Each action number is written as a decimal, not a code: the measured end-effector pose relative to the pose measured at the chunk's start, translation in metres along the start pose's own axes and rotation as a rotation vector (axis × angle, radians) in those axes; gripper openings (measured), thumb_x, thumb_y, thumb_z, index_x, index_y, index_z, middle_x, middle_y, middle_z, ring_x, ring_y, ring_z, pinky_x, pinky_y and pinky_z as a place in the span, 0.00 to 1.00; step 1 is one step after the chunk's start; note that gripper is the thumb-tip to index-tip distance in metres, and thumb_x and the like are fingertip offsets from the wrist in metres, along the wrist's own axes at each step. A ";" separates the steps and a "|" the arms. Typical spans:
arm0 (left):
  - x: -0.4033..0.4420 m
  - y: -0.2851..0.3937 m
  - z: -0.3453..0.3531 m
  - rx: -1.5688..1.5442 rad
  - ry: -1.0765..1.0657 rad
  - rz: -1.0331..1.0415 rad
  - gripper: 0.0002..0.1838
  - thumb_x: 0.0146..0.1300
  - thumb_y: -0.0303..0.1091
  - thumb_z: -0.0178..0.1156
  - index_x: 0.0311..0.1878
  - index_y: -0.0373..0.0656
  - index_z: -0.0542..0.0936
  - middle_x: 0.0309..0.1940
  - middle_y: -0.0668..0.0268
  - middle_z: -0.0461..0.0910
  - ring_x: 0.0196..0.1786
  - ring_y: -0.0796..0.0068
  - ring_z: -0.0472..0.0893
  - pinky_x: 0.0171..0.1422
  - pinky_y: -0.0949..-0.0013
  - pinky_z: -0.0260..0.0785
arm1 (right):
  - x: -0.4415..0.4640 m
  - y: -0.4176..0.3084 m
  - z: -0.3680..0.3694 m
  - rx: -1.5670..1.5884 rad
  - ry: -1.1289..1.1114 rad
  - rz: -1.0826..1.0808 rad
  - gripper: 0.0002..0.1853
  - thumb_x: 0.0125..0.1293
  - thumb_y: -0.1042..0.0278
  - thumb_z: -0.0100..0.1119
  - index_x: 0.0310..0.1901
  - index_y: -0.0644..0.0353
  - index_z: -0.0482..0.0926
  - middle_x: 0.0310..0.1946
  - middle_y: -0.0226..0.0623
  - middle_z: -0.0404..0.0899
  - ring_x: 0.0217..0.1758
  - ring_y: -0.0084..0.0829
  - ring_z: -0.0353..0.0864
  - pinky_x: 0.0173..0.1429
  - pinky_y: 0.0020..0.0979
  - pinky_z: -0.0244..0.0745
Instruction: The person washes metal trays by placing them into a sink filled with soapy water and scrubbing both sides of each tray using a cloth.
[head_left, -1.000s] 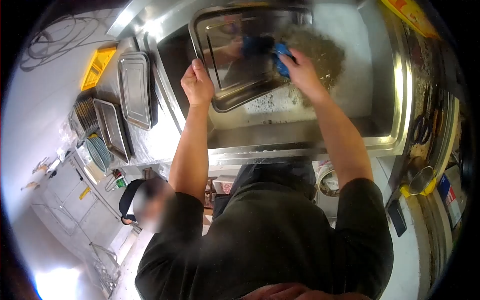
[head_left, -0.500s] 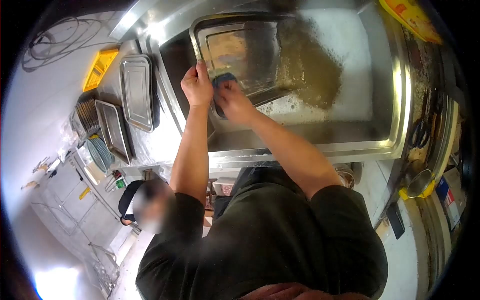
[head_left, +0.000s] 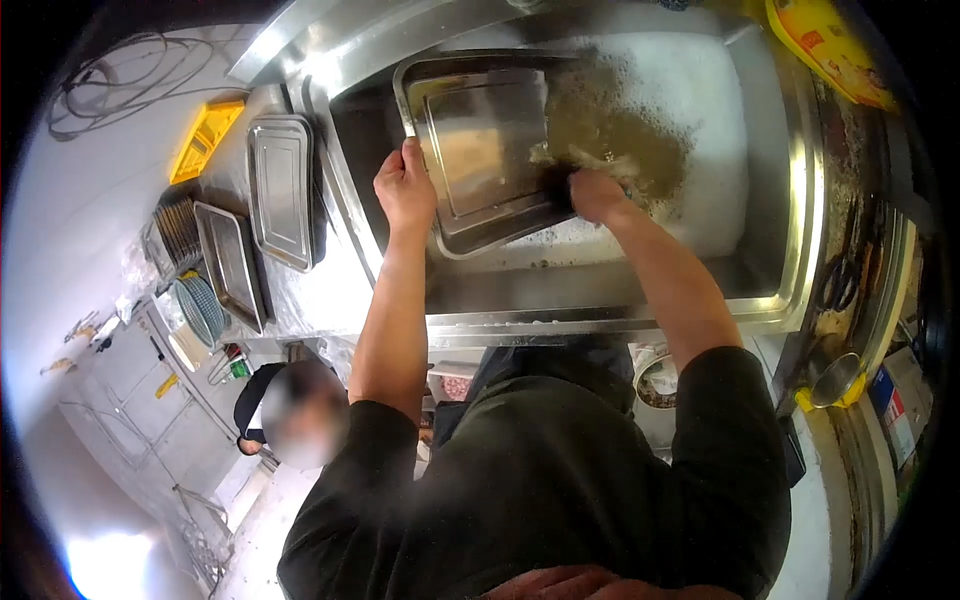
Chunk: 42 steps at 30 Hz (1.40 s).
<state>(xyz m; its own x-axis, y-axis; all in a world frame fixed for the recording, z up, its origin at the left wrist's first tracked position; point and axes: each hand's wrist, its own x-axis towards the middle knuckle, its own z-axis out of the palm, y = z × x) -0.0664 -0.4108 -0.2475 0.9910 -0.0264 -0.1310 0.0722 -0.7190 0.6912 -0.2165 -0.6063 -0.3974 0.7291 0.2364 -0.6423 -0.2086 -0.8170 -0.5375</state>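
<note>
A rectangular metal tray lies tilted in the sink, its right part under murky, foamy water. My left hand is closed on the tray's left rim, thumb on top. My right hand is closed at the waterline over the tray's right part. It holds a scrubbing pad, which shows blue in the earlier view. Now the pad is mostly hidden by my fingers and dark water.
Left of the sink stand metal trays, another tray, a yellow plastic holder and a blue-green basket. A person in a cap is at lower left. Scissors and a strainer are at right.
My right hand has swept right with the pad, from the tray's left rim to its submerged right part. My left hand keeps its hold on the rim.
</note>
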 end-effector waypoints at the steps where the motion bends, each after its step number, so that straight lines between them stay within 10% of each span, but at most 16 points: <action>1: 0.000 0.005 0.001 0.003 0.010 -0.002 0.24 0.70 0.45 0.54 0.25 0.33 0.74 0.16 0.65 0.68 0.24 0.76 0.63 0.31 0.66 0.62 | -0.002 -0.001 0.008 0.125 0.127 0.011 0.11 0.64 0.70 0.48 0.40 0.63 0.81 0.40 0.52 0.81 0.46 0.50 0.81 0.50 0.47 0.76; 10: -0.009 -0.012 0.003 -0.007 -0.008 -0.109 0.25 0.71 0.47 0.52 0.27 0.32 0.75 0.16 0.64 0.67 0.25 0.77 0.63 0.32 0.65 0.62 | -0.019 -0.160 -0.021 1.113 0.559 -0.305 0.13 0.64 0.71 0.54 0.49 0.61 0.80 0.48 0.46 0.81 0.51 0.47 0.79 0.55 0.38 0.74; 18: -0.007 -0.011 0.000 0.063 -0.046 -0.175 0.27 0.73 0.49 0.47 0.31 0.30 0.76 0.20 0.59 0.70 0.27 0.71 0.65 0.35 0.61 0.63 | -0.008 -0.130 0.015 0.225 0.573 -0.568 0.22 0.69 0.58 0.51 0.64 0.51 0.72 0.71 0.32 0.61 0.74 0.46 0.53 0.77 0.49 0.45; 23: -0.002 -0.018 -0.008 0.105 -0.065 -0.193 0.27 0.73 0.49 0.46 0.29 0.33 0.76 0.17 0.59 0.69 0.24 0.71 0.65 0.33 0.61 0.63 | 0.027 -0.148 -0.009 0.182 0.822 -0.501 0.19 0.66 0.59 0.54 0.57 0.53 0.76 0.65 0.31 0.67 0.68 0.43 0.61 0.72 0.50 0.52; 29: -0.013 -0.024 -0.003 0.291 -0.028 -0.085 0.23 0.71 0.47 0.48 0.32 0.35 0.79 0.28 0.42 0.78 0.36 0.40 0.79 0.39 0.52 0.68 | 0.087 -0.135 -0.069 0.132 0.956 -0.270 0.19 0.68 0.54 0.49 0.56 0.48 0.77 0.64 0.29 0.71 0.63 0.44 0.66 0.66 0.51 0.58; 35: -0.010 -0.016 -0.009 0.258 -0.070 -0.074 0.23 0.71 0.46 0.49 0.29 0.34 0.76 0.23 0.44 0.76 0.30 0.43 0.76 0.36 0.54 0.67 | 0.110 -0.077 -0.039 0.135 1.014 0.293 0.22 0.69 0.50 0.45 0.60 0.50 0.75 0.66 0.32 0.69 0.65 0.49 0.65 0.65 0.55 0.58; 42: -0.014 -0.008 0.001 0.075 -0.085 -0.163 0.27 0.75 0.47 0.44 0.26 0.32 0.71 0.17 0.62 0.65 0.25 0.72 0.63 0.31 0.60 0.60 | 0.122 -0.051 -0.051 0.563 0.962 0.722 0.19 0.69 0.55 0.48 0.50 0.62 0.77 0.54 0.54 0.73 0.58 0.57 0.70 0.61 0.54 0.65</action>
<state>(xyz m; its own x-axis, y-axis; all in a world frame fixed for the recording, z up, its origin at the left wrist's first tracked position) -0.0810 -0.4053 -0.2513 0.9537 0.0385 -0.2983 0.2190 -0.7685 0.6012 -0.0839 -0.5622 -0.4203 0.4601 -0.8105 -0.3624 -0.8112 -0.2179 -0.5427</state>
